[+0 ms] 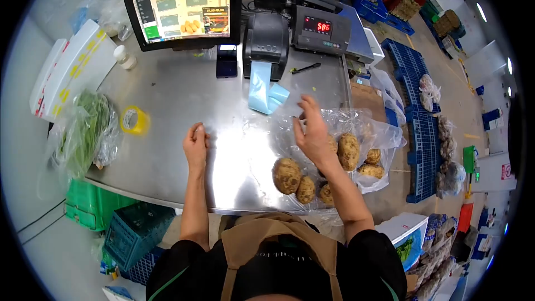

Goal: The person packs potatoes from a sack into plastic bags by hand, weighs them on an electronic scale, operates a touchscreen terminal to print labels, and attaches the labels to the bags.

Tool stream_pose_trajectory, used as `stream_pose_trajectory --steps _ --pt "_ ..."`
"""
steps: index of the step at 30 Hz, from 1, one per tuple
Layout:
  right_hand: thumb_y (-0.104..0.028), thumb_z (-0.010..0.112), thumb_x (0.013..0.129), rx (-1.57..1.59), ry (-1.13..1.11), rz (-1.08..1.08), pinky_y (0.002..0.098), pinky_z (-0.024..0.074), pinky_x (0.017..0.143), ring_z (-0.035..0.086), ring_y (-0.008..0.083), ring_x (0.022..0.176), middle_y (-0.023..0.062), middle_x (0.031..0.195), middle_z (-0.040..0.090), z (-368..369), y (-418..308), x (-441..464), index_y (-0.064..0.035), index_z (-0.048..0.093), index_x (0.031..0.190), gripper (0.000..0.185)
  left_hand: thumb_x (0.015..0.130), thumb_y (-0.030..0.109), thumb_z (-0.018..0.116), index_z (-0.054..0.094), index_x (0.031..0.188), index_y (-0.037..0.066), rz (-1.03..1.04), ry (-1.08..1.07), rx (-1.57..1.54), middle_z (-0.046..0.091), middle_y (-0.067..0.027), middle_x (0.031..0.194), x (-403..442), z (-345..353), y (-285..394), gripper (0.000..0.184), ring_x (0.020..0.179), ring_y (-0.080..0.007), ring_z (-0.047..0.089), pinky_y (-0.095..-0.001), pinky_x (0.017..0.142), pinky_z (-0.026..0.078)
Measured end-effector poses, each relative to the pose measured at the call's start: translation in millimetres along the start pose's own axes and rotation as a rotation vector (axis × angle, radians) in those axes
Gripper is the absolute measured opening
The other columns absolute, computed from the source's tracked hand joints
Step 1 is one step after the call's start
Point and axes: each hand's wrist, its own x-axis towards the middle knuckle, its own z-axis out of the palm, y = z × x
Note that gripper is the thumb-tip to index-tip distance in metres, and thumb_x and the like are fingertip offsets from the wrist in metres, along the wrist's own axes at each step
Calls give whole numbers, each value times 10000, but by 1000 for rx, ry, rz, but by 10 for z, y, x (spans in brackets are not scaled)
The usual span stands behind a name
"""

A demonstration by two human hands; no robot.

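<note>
My left hand [196,147] is above the steel tabletop [167,150], its fingers curled together and nothing visible in them. Fingers apart and empty, my right hand [313,134] hovers over a clear plastic bag [273,139] at the table's right side. Several brown potatoes lie in and on the bag, among them a large potato [287,176] and another potato [349,151] beside my right wrist; my forearm hides part of the heap. Just beyond that hand, a light blue label strip [259,89] hangs curling out of a black label printer [266,44].
A lit monitor [181,8], a phone [227,61], a scale display [320,28] and a black pen [306,68] are at the back. Yellow tape [134,120] and bagged green vegetables [86,128] lie left. Blue pallets [426,145] stand on the floor at right.
</note>
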Motion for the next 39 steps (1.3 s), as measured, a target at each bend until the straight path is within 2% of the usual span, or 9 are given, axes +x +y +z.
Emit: stream_pose_trajectory --steps 6,10,14,20,27,29,34,36,39 --pt "-4 587 751 -33 -138 -216 406 496 771 556 397 976 220 1280 435 795 -521 636 23 464 1085 356 931 239 520 590 962 -13 47 179 -73 505 3 623 684 -710 -113 264 506 -49 395 -194 446 313" --pt "-22 595 750 -84 -162 -325 391 495 801 531 405 1042 227 1325 398 1334 -637 1139 24 454 1115 395 923 242 526 590 882 -8 118 310 -63 515 -3 611 1170 -999 -337 261 539 -68 451 -228 506 375" --pt "-33 602 759 -168 -262 -341 421 507 738 553 409 976 247 1320 381 1622 -988 1765 34 424 1126 414 914 202 538 597 911 -28 228 364 -97 530 -21 610 1524 -1055 -440 237 551 -80 489 -233 518 398" --pt "-41 622 757 -293 -206 -596 405 503 666 587 387 833 282 1329 354 2160 -1342 2615 50 391 1157 470 905 176 555 601 918 -39 300 416 -63 550 -39 601 1883 -1059 -397 220 535 -92 512 -243 513 411" --pt "-96 614 779 -380 -200 -560 432 511 597 603 377 699 264 1360 338 2743 -1354 3288 29 373 1192 495 898 187 564 610 929 -32 293 429 47 537 -39 572 2017 -1095 -356 226 509 -88 497 -245 488 391" --pt "-106 613 788 -486 -224 -450 423 518 615 615 371 762 237 1371 336 2868 -1143 3448 24 382 1193 484 894 189 571 611 930 -33 269 429 72 529 -37 561 2019 -1089 -318 228 503 -86 489 -242 483 383" --pt "-124 619 786 -516 -310 -383 415 525 635 621 371 798 226 1386 335 2845 -1302 3144 23 411 1189 477 883 181 582 613 934 -33 232 419 89 515 -37 546 2032 -1085 -338 222 491 -88 469 -245 480 378" --pt "-109 606 773 -336 -222 -640 427 516 598 596 352 714 231 1387 325 2903 -1125 2863 36 408 1179 474 887 182 579 610 931 -38 231 409 118 526 -35 563 2031 -1092 -318 227 498 -87 479 -242 484 388" --pt "-123 636 764 -384 -439 -484 380 522 650 599 326 809 203 1389 339 2861 -1143 2453 15 442 1169 470 896 191 573 602 925 -46 209 378 159 556 -33 605 2021 -1119 -284 241 517 -83 504 -233 494 409"
